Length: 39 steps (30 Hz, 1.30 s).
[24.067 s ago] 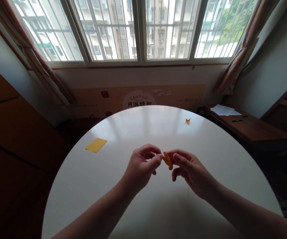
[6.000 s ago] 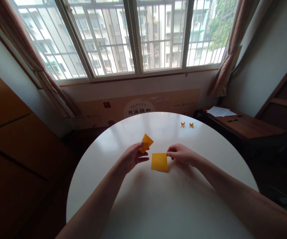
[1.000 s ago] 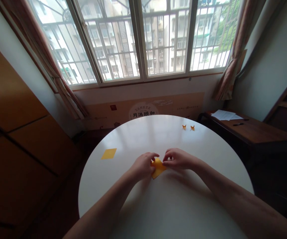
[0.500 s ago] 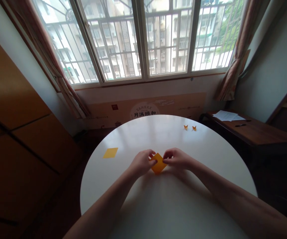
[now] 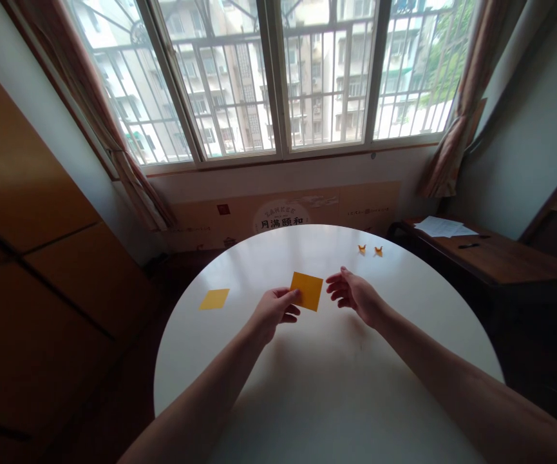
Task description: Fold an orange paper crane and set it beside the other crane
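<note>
My left hand (image 5: 274, 309) pinches the lower left corner of a square orange paper (image 5: 307, 290) and holds it up flat above the round white table (image 5: 336, 386). My right hand (image 5: 353, 294) hovers just right of the paper with its fingers spread, holding nothing and not touching the sheet. A second orange sheet (image 5: 214, 298) lies flat on the table to the left. Two small folded orange paper figures (image 5: 369, 249) stand near the table's far right edge.
A dark wooden side table (image 5: 490, 258) with white papers (image 5: 445, 227) and a pen stands at the right. Wooden cabinets fill the left side. A barred window and curtains run along the far wall, above a printed cardboard panel (image 5: 278, 216).
Both hands held the orange paper low on the table half a second ago. Now my right hand has let go and opened, and my left hand has lifted the sheet up flat.
</note>
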Available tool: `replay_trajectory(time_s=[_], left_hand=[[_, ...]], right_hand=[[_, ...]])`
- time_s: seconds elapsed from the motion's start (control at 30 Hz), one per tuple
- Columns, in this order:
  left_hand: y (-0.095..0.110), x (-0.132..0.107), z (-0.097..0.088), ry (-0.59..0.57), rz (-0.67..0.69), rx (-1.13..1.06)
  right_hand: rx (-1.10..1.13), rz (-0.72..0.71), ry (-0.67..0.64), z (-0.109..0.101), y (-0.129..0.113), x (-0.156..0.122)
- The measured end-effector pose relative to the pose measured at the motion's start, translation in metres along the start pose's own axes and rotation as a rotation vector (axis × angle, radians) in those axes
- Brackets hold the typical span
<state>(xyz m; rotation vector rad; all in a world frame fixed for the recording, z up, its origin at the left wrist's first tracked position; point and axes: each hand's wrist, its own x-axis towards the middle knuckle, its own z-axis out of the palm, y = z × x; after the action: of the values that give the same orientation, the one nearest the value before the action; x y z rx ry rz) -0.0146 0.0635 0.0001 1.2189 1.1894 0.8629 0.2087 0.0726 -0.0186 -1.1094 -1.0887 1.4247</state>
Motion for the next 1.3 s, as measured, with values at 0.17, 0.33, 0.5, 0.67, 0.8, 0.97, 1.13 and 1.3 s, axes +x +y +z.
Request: replay_trajectory(time_s=[0.17, 0.33, 0.5, 0.67, 0.8, 0.97, 1.13, 1.3], left_hand=[[0.000, -0.001, 0.004, 0.015, -0.053, -0.091], [0.000, -0.002, 0.006, 0.014, -0.079, -0.139], [0.001, -0.005, 0.009, 0.033, -0.078, -0.154], [0.001, -0.005, 0.010, 0.063, -0.071, -0.157], [0.000, -0.003, 0.010, 0.086, -0.066, -0.150], [0.000, -0.003, 0.010, 0.111, -0.064, -0.150], [0.000, -0.003, 0.010, 0.127, -0.083, -0.178], [0.000, -0.002, 0.010, 0.128, -0.100, -0.234]], right_hand=[[0.068, 0.022, -0.034, 0.005, 0.002, -0.003], [0.109, 0.009, -0.102, 0.005, 0.003, -0.002], [0.062, -0.017, -0.211, 0.005, 0.003, -0.006], [0.044, 0.002, -0.242, 0.009, 0.004, -0.009], [0.071, 0.039, -0.131, 0.006, 0.005, -0.004], [0.047, -0.004, -0.001, -0.003, 0.007, 0.003], [-0.066, -0.189, 0.107, -0.007, 0.013, 0.007], [-0.194, -0.407, 0.048, -0.003, 0.012, 0.002]])
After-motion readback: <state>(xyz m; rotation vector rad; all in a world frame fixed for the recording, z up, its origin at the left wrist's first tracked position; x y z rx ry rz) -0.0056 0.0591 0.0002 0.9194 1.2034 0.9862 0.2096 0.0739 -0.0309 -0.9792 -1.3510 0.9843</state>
